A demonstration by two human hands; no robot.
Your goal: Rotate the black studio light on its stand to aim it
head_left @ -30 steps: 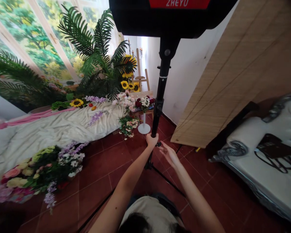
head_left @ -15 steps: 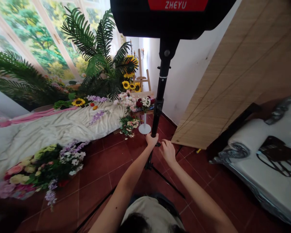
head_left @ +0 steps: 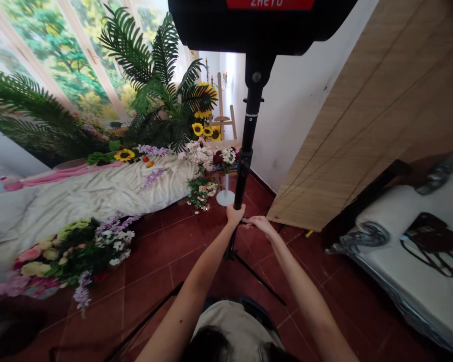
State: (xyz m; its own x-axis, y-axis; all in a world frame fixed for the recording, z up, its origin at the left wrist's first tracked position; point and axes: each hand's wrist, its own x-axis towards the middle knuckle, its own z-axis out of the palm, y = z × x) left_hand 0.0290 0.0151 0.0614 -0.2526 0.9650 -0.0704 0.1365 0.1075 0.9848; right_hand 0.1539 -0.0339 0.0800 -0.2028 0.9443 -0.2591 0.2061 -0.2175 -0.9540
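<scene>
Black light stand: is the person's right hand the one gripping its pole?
No, the left hand is wrapped around the black pole, while the right hand reaches in beside it with fingers extended.

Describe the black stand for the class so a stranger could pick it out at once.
Find the woven panel beside the white wall. Just left of it, a black stand rises from tripod legs on the red tiles. Only it carries a big black head with a red label, and the left hand grips it.

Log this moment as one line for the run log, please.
left hand: grips light stand | right hand: open, beside stand | above: studio light
</scene>
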